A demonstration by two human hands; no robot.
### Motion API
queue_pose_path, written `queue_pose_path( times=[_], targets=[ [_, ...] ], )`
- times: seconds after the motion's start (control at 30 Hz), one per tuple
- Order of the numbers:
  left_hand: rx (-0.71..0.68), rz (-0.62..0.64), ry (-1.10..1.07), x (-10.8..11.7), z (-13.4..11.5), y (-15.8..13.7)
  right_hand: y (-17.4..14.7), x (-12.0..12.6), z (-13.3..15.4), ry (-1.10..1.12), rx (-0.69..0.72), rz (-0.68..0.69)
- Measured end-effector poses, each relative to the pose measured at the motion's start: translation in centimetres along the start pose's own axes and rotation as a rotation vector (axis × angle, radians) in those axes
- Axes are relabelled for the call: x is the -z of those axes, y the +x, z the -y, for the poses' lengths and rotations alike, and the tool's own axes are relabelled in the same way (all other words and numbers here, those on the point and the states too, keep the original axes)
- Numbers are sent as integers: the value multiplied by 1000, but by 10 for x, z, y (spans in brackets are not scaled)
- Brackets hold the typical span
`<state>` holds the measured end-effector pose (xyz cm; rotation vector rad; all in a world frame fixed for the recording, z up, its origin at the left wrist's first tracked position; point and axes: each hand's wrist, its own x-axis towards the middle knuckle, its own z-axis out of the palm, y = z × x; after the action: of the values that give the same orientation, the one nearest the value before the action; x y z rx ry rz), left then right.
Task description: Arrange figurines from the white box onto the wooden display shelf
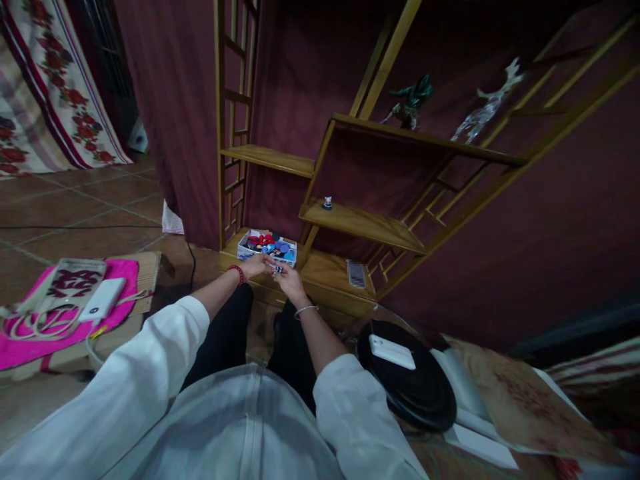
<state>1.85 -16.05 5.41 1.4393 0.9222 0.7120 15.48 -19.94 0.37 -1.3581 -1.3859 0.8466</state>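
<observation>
Holding a small figurine [278,270] between left hand [257,265] and right hand [291,281], with clamped grip, slightly below and left of the frame's centre. Seems light and stiff, perhaps slippery, possibly fragile; better to pinch gently around the middle.

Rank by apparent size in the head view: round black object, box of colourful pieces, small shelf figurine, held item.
Round black object
Box of colourful pieces
Small shelf figurine and held item: too close to rank; the latter is partly covered.
</observation>
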Motion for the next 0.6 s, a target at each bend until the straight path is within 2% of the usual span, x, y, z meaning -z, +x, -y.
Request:
queue_pose_path(
  times=[0.33,0.6],
  targets=[
    [-72,-97,-53,-14,-7,-32,-34,-1,19,24,-44,-73],
    [-100,-145,-45,-18,-23,-45,-39,3,37,-37,-44,-106]
  ],
)
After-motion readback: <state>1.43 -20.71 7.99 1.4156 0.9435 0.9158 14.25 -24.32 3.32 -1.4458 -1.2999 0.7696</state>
